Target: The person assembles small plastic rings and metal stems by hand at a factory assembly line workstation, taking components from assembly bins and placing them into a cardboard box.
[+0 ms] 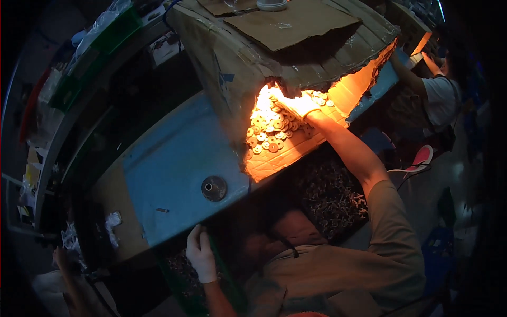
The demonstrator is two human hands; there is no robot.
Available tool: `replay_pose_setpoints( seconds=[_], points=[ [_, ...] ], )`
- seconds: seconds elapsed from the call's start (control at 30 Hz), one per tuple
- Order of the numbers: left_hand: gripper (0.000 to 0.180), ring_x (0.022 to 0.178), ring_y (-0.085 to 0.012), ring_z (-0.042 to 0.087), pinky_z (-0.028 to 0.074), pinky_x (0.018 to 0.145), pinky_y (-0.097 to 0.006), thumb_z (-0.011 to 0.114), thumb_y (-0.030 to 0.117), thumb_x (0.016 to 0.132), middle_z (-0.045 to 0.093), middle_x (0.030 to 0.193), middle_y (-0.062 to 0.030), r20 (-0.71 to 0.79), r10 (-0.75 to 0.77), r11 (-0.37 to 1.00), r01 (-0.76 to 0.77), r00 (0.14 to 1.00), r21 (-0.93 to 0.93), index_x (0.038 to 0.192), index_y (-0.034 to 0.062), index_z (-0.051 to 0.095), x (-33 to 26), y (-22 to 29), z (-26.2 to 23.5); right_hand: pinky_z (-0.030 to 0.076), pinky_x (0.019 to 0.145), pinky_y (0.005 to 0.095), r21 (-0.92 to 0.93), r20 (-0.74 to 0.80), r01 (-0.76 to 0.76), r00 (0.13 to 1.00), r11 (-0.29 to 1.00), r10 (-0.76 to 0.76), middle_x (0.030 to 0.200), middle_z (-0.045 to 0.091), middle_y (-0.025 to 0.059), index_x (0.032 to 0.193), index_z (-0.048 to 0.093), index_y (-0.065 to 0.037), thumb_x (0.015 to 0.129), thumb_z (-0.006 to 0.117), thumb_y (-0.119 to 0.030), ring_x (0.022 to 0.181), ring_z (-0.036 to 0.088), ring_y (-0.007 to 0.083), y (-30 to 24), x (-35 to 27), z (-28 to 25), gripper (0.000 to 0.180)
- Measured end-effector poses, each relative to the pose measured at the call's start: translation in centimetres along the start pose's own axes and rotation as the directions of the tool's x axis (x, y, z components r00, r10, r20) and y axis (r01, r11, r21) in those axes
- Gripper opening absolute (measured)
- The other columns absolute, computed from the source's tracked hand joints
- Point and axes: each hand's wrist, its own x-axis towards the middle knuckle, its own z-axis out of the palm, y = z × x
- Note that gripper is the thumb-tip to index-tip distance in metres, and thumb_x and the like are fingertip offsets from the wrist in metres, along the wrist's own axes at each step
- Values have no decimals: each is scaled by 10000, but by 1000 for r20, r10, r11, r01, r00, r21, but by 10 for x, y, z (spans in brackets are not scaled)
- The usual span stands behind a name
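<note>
My right hand point(300, 105) reaches through the torn opening of a large cardboard box point(211, 58), over a heap of round, washer-like discs point(272, 132) with centre holes. Strong orange-white glare washes out its fingers, so what they hold, if anything, is hidden. My left hand point(202, 256), in a pale glove, is held near the front edge of the blue tabletop point(174, 158), above a green crate point(224, 264). Its fingers are loosely extended with nothing visible in them. A dark round disc with a pale centre ring point(214, 188) lies on the tabletop.
A dark bin of small metal parts point(335, 198) sits beneath my right arm. Loose cardboard flaps point(296, 31) top the box. Green trays point(116, 31) line a shelf at the left. Another person point(441, 100) sits at the far right; a person's arm shows at lower left.
</note>
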Motion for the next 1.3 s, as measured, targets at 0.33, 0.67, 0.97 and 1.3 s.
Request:
replay_pose_setpoints(
  seconds=[0.33,0.67,0.97,1.3],
  points=[
    [321,1120,-240,683,525,983,-358,618,127,1021,714,1207,-183,-4,214,976,-213,977,34,1289,-48,644,64,19,49,505,853,400,413,77,-31,997,910,-1,1162,626,136,1204,640,-131,1043,441,-316,1038,594,292,-6,30,57,316],
    [395,960,-268,695,560,849,-369,719,109,911,698,1124,-160,42,293,953,-296,955,70,1286,6,652,89,24,68,478,663,315,671,-67,137,990,729,-124,877,634,23,1056,682,-75,1000,542,-146,742,583,150,0,-28,28,166],
    [304,986,-320,667,532,889,-412,731,143,902,717,1032,-118,62,412,899,-416,909,136,1195,68,706,108,15,68,559,743,308,835,-44,114,989,538,-141,1002,721,83,1097,694,-55,922,733,-97,873,702,179,-149,-121,60,184],
    [303,1033,-361,647,518,892,-456,664,135,902,695,1062,-146,88,364,925,-371,927,81,1199,81,688,104,1,65,553,886,457,411,-479,668,737,620,-477,1139,696,179,1071,668,-4,904,637,-74,1039,661,403,-184,-86,133,183]
  ],
)
